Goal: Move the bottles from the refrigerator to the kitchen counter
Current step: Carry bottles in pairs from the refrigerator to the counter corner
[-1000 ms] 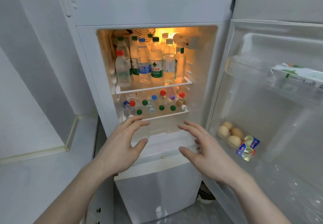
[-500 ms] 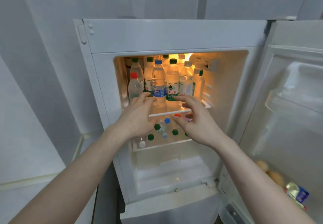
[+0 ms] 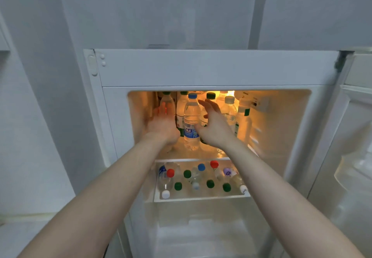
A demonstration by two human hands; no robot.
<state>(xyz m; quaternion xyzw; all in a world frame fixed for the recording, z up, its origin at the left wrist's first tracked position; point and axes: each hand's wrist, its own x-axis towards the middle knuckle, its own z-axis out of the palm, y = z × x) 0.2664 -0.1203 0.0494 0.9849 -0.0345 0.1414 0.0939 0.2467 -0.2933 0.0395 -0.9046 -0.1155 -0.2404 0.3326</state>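
Straight ahead, a white refrigerator [image 3: 211, 68] stands with its door [image 3: 354, 137] swung out to the right and its lit top compartment packed with upright water bottles. Below that, a lower shelf [image 3: 201, 198] holds more bottles, seen from above as red, green, blue and white caps. Both bare forearms reach up into the top compartment. Left hand [image 3: 164, 124] has its fingers straight and loosely spread, in front of a clear bottle at the left wall; whether it touches that bottle cannot be told. Right hand [image 3: 214, 126] is also spread, fingers straight, holding nothing, just right of the blue-capped bottle [image 3: 191, 121], which stands upright at the shelf front between the two hands.
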